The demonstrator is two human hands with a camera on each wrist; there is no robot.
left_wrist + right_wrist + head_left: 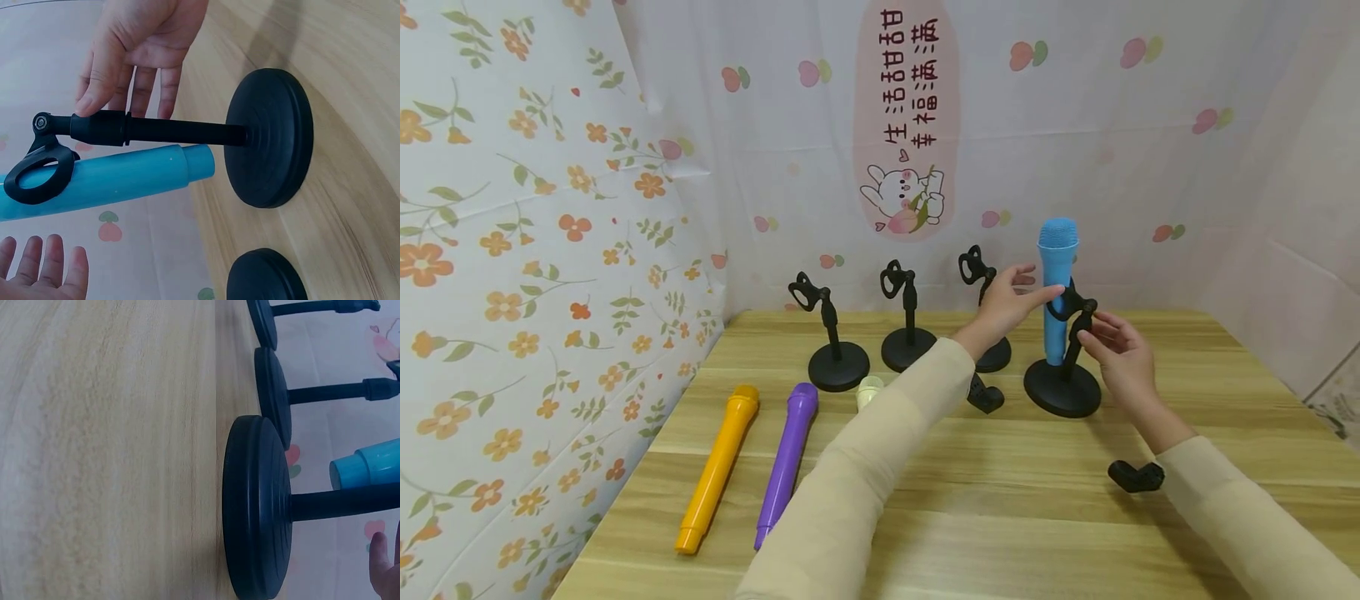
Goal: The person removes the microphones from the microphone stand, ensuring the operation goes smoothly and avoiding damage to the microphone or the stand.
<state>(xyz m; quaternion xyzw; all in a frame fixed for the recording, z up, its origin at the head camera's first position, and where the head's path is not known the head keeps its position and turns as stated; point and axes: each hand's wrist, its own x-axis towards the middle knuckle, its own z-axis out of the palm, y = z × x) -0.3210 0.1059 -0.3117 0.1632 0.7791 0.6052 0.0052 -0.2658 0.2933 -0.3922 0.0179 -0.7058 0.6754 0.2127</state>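
A light blue microphone [1057, 267] stands nearly upright in the clip of a black desktop microphone stand [1063, 390], its tail end hanging beside the post, above the round base. My right hand [1123, 362] holds the stand's post near the collar [99, 127], thumb in front and fingers behind. From the other side my left hand [1009, 304] reaches to the microphone and clip, fingers extended and thumb overlapping the clip in the head view. In the left wrist view the fingers of that left hand [47, 272] are spread apart below the microphone.
Three more black stands with unfilled clips line the back: left [838, 367], middle [910, 348] and right [996, 357]. Orange [718, 471] and purple [786, 467] microphones lie at left; my sleeve mostly hides a cream one [869, 388]. Small black bent pieces [985, 395] lie on the wooden table [1000, 517].
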